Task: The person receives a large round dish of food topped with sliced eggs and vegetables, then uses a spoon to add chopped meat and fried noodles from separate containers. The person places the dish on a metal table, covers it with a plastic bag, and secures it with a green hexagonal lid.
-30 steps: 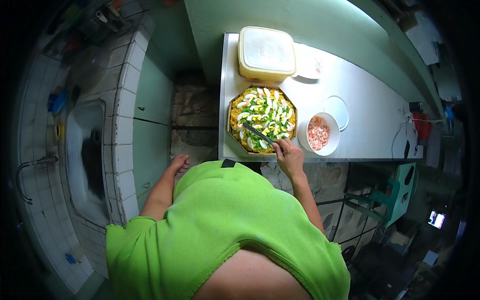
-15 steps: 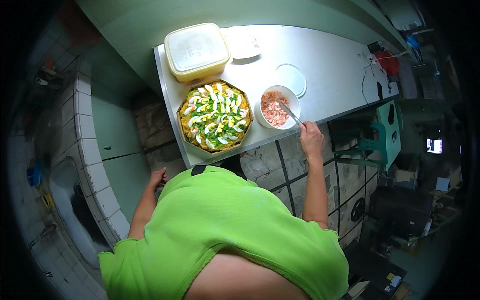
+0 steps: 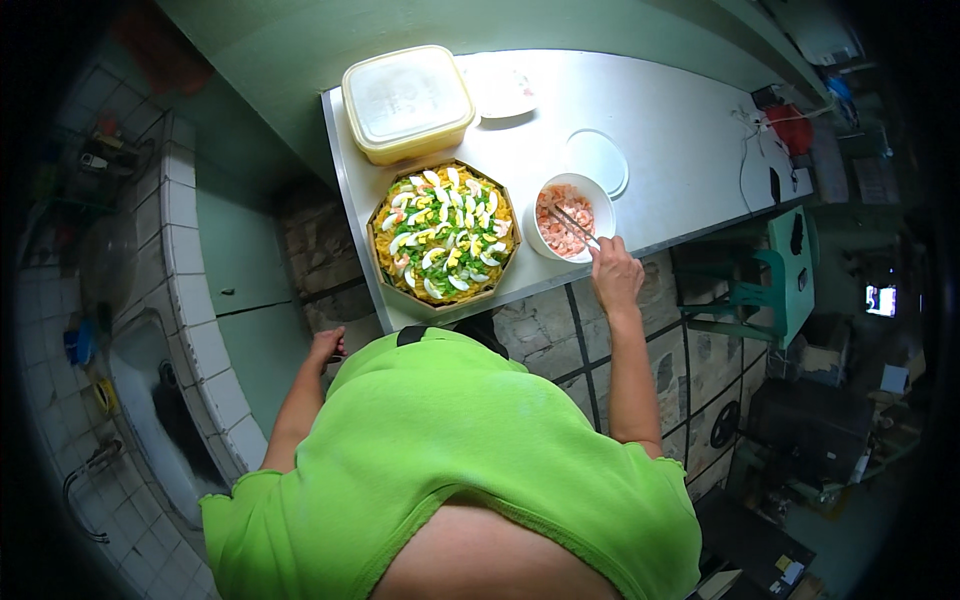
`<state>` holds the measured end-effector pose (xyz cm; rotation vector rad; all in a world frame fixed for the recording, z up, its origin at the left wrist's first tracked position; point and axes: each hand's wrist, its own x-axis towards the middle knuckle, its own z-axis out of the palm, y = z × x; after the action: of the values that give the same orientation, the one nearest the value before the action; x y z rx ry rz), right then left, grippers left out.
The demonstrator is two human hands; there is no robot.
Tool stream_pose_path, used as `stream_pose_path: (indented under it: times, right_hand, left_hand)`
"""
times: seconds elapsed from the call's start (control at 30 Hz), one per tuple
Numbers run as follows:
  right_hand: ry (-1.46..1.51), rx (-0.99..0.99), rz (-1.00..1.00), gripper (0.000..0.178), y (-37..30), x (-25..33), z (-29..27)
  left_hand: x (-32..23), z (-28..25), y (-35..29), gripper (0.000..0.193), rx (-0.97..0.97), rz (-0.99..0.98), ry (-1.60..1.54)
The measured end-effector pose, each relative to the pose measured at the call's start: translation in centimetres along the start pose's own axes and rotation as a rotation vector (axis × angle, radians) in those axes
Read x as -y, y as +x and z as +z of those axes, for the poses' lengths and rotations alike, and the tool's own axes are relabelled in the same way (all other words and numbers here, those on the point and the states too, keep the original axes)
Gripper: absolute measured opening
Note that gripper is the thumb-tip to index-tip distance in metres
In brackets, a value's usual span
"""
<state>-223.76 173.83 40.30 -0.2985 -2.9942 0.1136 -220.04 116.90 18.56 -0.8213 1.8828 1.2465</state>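
Observation:
My right hand (image 3: 618, 274) is closed around metal tongs (image 3: 576, 224), whose two arms reach down into a round white tub (image 3: 613, 225). Small pink peeled shrimp (image 3: 562, 238) fill the tub's lower part. Left of it sits an eight-sided tray (image 3: 374, 262) of yellow noodles or rice. Boiled egg wedges (image 3: 455, 195), chopped green onion and a few shrimp top this dish. My left hand (image 3: 327, 346) hangs by my waist, off the table's near left corner. Its fingers are curled, and what they may hold is hidden.
Behind the tray stands a lidded yellowish container (image 3: 410, 105), with a white plate (image 3: 505, 93) beside it. The tub's round lid (image 3: 598, 163) lies on the white table (image 3: 680, 130). A tiled sink (image 3: 160, 400) is at left; a green plastic chair (image 3: 765, 285) is at right.
The tongs have shifted within the tub, and both of their arms now show apart among the shrimp. The whole view has slid slightly right. My left hand stays low by my waist.

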Motion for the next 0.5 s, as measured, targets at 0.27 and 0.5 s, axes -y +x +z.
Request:
stream_pose_path:
  times: [0.27, 0.5]
  right_hand:
    - [0.608, -0.101, 0.070, 0.018, -2.5, 0.4, -3.3]
    - [0.922, 0.563, 0.059, 0.030, -6.7, 7.5, -1.2]
  left_hand:
    - [1.1, -1.2, -0.5, 0.034, 0.037, 0.024, 0.013]
    - [2.9, -1.9, -0.4, 0.035, 0.007, -0.029, 0.016]
